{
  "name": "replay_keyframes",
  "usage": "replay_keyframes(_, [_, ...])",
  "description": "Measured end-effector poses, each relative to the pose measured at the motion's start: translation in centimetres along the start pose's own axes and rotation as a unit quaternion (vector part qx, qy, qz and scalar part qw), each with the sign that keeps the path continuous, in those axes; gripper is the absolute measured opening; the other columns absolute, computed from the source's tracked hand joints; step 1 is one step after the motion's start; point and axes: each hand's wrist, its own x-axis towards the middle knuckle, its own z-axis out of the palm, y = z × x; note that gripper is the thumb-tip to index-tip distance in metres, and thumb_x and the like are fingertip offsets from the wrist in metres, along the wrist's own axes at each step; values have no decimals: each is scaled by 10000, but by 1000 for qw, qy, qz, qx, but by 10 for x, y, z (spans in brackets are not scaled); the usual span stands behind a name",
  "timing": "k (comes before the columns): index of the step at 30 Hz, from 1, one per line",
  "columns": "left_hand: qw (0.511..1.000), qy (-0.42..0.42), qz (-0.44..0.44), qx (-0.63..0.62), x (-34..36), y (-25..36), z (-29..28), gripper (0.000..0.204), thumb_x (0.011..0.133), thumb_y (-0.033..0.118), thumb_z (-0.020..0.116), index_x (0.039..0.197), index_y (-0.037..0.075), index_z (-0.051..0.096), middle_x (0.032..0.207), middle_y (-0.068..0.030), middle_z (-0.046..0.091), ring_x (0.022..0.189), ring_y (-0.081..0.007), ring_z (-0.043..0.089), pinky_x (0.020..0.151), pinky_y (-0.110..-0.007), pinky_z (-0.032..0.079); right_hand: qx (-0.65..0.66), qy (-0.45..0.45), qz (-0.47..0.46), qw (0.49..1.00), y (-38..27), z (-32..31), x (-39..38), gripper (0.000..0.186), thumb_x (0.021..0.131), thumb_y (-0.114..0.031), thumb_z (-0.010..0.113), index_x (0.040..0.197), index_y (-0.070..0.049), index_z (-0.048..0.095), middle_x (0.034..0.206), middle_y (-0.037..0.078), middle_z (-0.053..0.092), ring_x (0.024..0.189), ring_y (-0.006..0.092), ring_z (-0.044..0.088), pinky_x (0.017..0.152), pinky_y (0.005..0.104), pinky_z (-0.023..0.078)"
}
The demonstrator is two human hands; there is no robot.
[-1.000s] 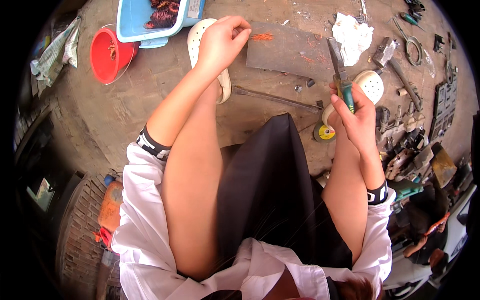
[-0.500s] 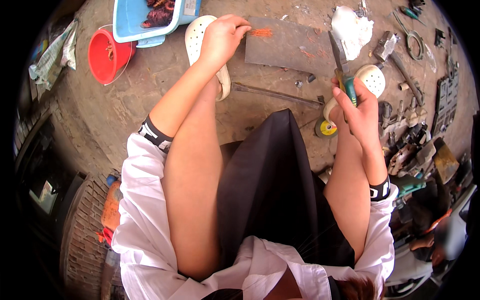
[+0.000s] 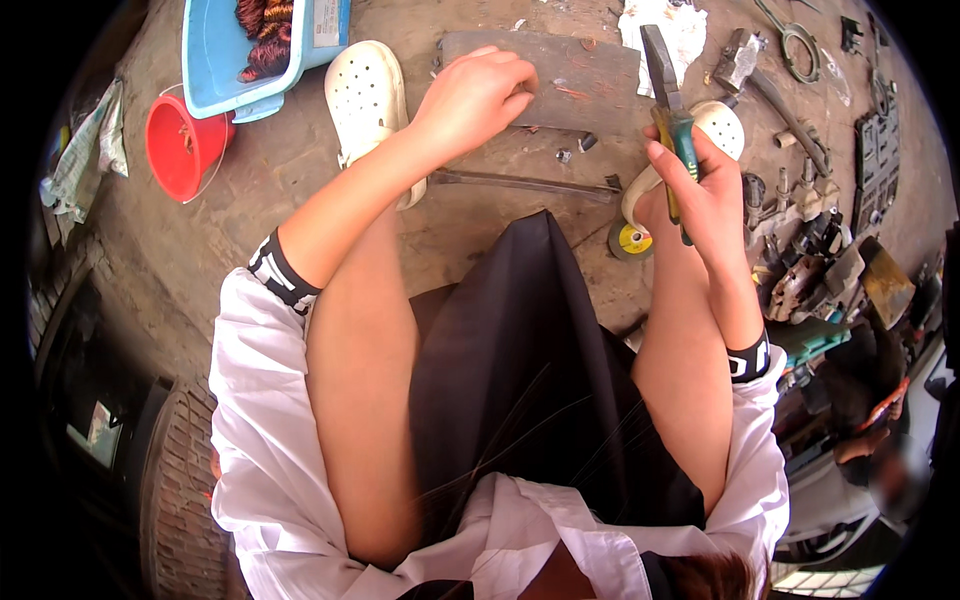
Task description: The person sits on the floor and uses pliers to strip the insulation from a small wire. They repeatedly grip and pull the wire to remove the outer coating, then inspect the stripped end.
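Note:
My left hand (image 3: 478, 97) is above the near edge of a dark flat metal plate (image 3: 585, 72), its fingers curled together. Whatever they may hold is hidden beneath them. A few reddish wire scraps lie on the plate. In my right hand (image 3: 716, 190) are pliers (image 3: 660, 72) with green and yellow handles, jaws pointing up and away, over the ground between the plate and my right shoe (image 3: 720, 127). A crumpled white sheet (image 3: 690, 35) lies behind the pliers' jaws.
A blue tub (image 3: 270, 108) holding coils of copper-coloured wire stands at the far left beside a red bucket (image 3: 175, 150). A long metal bar (image 3: 520, 184) lies before my knees, near a yellow-centred disc (image 3: 632, 240). Rightward are a hammer (image 3: 738, 62), a tool case (image 3: 877, 170) and metal parts.
My left hand has moved in over the plate; the orange wire strands at its fingertips no longer show. My right hand still grips the pliers. The whole view has shifted slightly.

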Motion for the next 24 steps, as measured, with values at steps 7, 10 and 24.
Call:
replay_keyframes(7, [988,107,73,86,27,-6,25,164,826,99,653,985,59,666,888,-36,639,912,-221,590,830,-341,485,-5,0,-8,1000,1,-1,0,224,873,-167,684,1000,17,664,829,-20,591,750,50,506,692,214,420])
replay_keyframes(10, [984,127,92,89,40,-8,25,171,766,96,662,936,75,664,897,-68,597,868,-249,583,785,-382,500,-2,0,-6,1000,5,-1,1,225,872,-168,684,997,18,662,822,-17,591,746,50,508,685,212,420])
replay_keyframes(24, [974,146,155,74,64,-1,27,128,716,83,649,786,18,563,834,-152,553,859,-351,554,748,-423,477,6,-16,3,1000,13,-4,2,239,874,-175,683,1002,26,657,833,-9,606,767,53,528,704,221,440])
